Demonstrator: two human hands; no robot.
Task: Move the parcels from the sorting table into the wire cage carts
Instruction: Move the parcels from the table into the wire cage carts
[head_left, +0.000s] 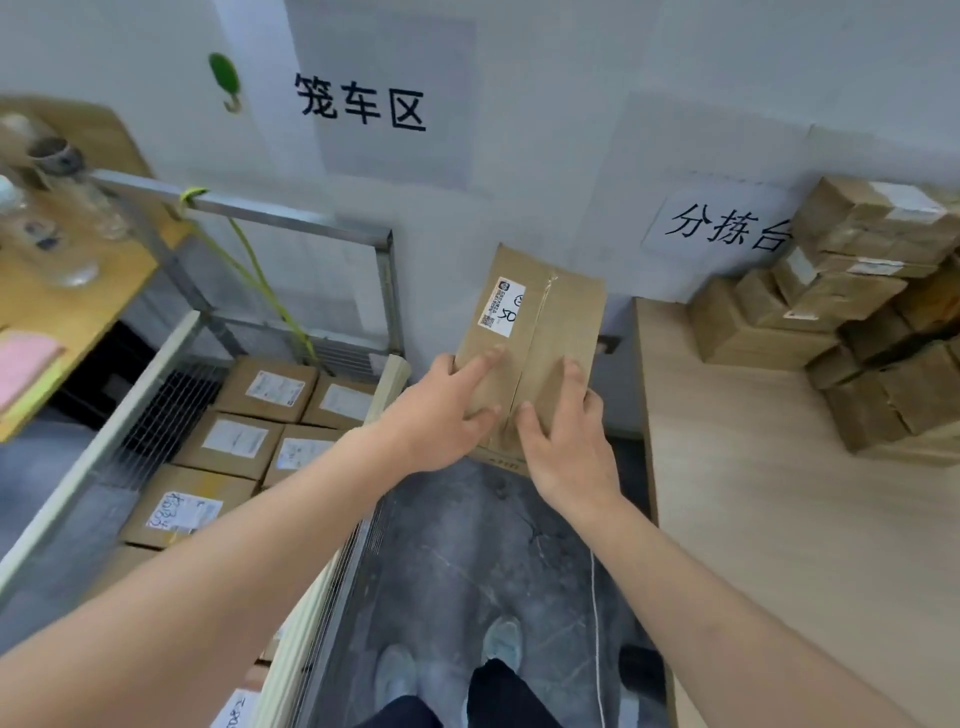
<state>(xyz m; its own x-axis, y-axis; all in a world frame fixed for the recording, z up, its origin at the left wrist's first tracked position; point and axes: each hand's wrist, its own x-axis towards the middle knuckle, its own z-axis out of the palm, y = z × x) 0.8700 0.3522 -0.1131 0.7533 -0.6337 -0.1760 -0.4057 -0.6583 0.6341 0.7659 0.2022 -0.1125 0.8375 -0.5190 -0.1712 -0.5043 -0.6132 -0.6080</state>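
Brown cardboard, taped along its middle and bearing a white label, the parcel (530, 338) is held up over the grey floor (467, 561) between both hands — the left hand (441, 410) clasping its left edge with fingers spread across the top, the right hand (563, 436) gripping its near right corner. To the left of the hands stands the wire cage cart (291, 218) with labelled boxes (234, 441) laid flat inside. To their right the pale wooden sorting table (779, 519) carries a heap of parcels (857, 312) against the white wall (571, 78) — both forearms reach forward, bare.
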